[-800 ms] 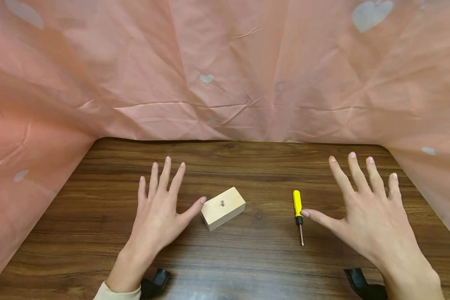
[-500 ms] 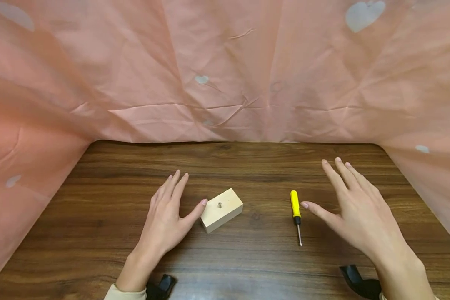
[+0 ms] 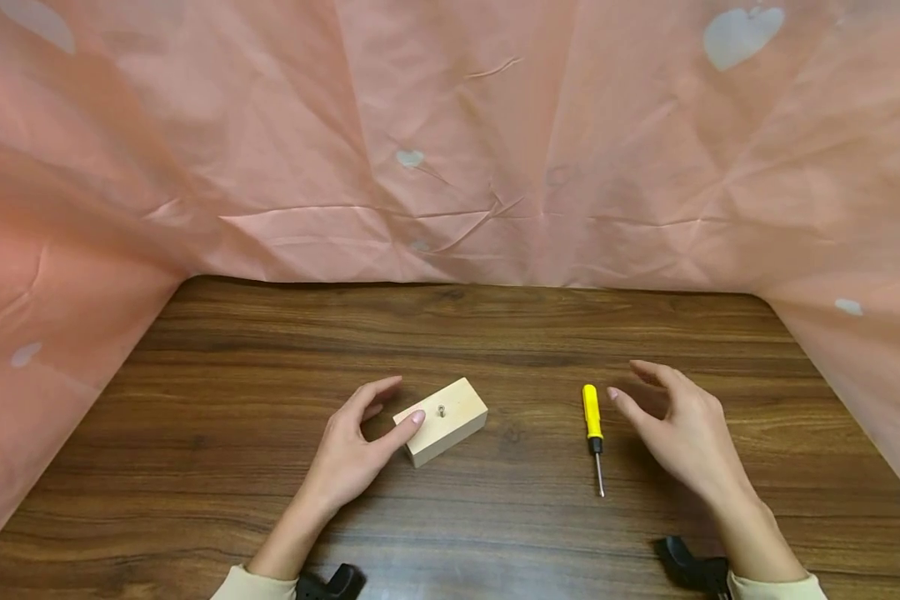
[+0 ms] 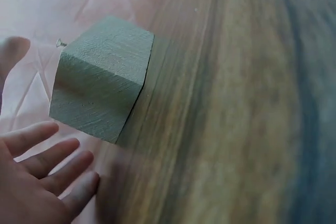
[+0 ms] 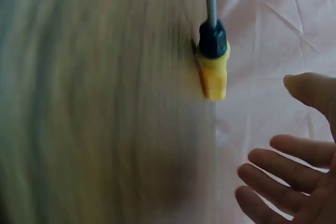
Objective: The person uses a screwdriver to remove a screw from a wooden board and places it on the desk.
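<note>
A pale wooden block (image 3: 450, 417) lies on the table, with a small screw (image 3: 441, 411) standing up from its top face. My left hand (image 3: 356, 450) is at the block's left end, thumb and fingers spread apart; the thumb overlaps the block in the head view. In the left wrist view the left fingers (image 4: 68, 166) are apart from the block (image 4: 100, 77). A screwdriver (image 3: 592, 417) with a yellow handle and black collar lies with its tip toward me. Just right of its handle is my right hand (image 3: 686, 433), fingers loosely bent and holding nothing.
The dark wood-grain table (image 3: 495, 333) is bounded at the back and sides by a pink cloth (image 3: 450, 167) with pale hearts. Black wrist mounts (image 3: 693, 567) sit by both wrists, near the light sleeves (image 3: 776, 586).
Both hands have come lower and inward, the left toward the block and the right toward the screwdriver. Their spread fingers have bent. The block and screwdriver have stayed in place.
</note>
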Tool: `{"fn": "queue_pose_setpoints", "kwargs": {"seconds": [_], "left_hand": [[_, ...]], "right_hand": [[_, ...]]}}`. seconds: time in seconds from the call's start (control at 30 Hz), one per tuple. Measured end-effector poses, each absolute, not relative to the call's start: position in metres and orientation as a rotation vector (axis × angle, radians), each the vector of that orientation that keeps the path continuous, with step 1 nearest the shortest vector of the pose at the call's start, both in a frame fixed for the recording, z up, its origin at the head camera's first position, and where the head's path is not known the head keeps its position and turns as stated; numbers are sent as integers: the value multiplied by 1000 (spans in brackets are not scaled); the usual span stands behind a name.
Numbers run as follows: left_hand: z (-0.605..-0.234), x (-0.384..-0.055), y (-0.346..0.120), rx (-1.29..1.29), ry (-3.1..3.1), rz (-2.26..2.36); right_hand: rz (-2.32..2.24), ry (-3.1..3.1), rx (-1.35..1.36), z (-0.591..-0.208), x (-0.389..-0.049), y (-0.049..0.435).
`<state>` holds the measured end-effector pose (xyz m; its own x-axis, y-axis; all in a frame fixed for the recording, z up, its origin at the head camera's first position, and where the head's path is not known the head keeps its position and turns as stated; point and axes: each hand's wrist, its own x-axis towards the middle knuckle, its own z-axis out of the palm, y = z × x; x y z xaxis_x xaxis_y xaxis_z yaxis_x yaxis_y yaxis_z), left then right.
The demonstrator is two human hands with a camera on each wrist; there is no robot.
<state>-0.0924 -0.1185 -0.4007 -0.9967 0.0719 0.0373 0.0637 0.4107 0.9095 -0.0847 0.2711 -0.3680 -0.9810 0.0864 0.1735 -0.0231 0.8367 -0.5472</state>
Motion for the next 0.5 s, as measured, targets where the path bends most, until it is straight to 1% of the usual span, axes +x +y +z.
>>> {"fn": "queue_pose_setpoints", "kwargs": {"seconds": [0.2,0.3,0.43,0.5], "left_hand": [[-409,-93,-123,172,2350,2028],[-410,-93,-124,263,2235,2103],[-409,-92,-126,351,2205,2091],[-410,-91,-126,384,2230,2052]], "right_hand": [[1146,-2798,-113,-380,-86,276],[1549,-2608,-107,-389,-88,280],[2166,-2103,18,-400,-92,286],[2275,-1969,73,-403,-93,287]]}}
